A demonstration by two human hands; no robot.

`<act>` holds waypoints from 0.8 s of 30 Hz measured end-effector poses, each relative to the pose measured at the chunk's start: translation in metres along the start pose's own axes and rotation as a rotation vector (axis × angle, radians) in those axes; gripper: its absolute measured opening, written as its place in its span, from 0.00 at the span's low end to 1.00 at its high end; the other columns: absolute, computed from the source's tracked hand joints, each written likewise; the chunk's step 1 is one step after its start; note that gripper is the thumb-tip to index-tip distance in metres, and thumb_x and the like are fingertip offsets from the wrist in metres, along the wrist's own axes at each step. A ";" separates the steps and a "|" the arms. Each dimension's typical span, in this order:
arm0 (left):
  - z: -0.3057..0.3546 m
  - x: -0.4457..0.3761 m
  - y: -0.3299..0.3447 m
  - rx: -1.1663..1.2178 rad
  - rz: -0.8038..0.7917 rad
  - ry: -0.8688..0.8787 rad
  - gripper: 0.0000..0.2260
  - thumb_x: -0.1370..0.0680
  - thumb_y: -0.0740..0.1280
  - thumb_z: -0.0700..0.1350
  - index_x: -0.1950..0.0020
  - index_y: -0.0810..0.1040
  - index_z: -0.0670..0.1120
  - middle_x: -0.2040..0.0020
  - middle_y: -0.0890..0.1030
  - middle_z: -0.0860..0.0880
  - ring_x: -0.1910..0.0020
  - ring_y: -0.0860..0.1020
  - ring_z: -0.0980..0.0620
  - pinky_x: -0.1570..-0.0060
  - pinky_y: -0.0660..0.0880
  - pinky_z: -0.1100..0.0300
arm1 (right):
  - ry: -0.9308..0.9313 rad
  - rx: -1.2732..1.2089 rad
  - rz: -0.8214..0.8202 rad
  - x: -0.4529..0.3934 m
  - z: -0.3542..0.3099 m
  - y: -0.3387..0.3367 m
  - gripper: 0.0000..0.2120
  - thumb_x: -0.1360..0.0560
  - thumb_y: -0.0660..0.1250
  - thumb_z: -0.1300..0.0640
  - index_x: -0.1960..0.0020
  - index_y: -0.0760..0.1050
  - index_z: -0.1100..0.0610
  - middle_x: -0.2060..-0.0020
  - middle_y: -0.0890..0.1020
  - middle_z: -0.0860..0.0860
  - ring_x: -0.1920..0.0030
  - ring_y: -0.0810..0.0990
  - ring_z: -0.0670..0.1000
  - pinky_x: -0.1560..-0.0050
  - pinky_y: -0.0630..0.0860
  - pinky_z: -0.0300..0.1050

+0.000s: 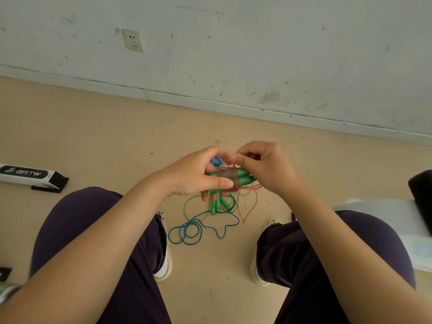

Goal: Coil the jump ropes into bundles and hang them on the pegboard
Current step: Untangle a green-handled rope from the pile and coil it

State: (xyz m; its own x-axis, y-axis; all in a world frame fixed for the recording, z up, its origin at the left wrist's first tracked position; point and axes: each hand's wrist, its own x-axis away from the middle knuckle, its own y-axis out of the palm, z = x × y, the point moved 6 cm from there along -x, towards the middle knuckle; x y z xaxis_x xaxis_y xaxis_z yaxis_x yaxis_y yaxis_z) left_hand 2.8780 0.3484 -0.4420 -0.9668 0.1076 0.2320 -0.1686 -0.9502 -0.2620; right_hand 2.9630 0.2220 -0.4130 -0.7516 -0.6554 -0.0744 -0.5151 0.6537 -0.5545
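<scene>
Gripping a pair of green handles, the left hand clamps them side by side, thumb pressed over the red rope wound around them. Up top, the right hand pinches the free end of that rope just above the wraps, loose red loops dangling below. Down on the floor between the feet lie a blue rope in slack coils and more green handles. A white box sits far left.
</scene>
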 end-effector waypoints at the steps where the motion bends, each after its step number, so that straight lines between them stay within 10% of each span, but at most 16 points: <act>1: -0.001 -0.001 0.000 -0.007 0.011 0.005 0.19 0.24 0.73 0.40 0.40 0.70 0.55 0.60 0.86 0.46 0.65 0.83 0.48 0.68 0.78 0.57 | 0.018 -0.009 -0.008 0.000 0.002 0.001 0.06 0.27 0.74 0.51 0.61 0.83 0.52 0.68 0.81 0.52 0.67 0.73 0.45 0.62 0.70 0.45; 13: -0.001 -0.001 -0.002 -0.004 0.063 0.133 0.32 0.23 0.73 0.39 0.27 0.65 0.64 0.57 0.86 0.54 0.62 0.85 0.47 0.62 0.83 0.52 | 0.052 -0.140 -0.057 0.001 0.007 0.007 0.08 0.26 0.72 0.51 0.57 0.82 0.55 0.63 0.84 0.51 0.66 0.77 0.44 0.64 0.72 0.37; 24: 0.002 -0.003 -0.027 0.243 0.322 0.146 0.15 0.22 0.70 0.36 0.39 0.76 0.52 0.60 0.86 0.43 0.65 0.84 0.44 0.65 0.80 0.54 | 0.192 -0.482 -0.206 0.003 0.014 0.011 0.06 0.26 0.73 0.52 0.50 0.83 0.52 0.64 0.81 0.49 0.70 0.71 0.47 0.70 0.67 0.36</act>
State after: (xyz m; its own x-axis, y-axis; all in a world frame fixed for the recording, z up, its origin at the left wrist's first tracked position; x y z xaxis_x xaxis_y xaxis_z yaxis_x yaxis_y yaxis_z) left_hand 2.8859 0.3732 -0.4334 -0.9827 -0.1820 0.0354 0.1793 -0.9815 -0.0666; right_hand 2.9606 0.2217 -0.4315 -0.6534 -0.7371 0.1725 -0.7559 0.6476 -0.0961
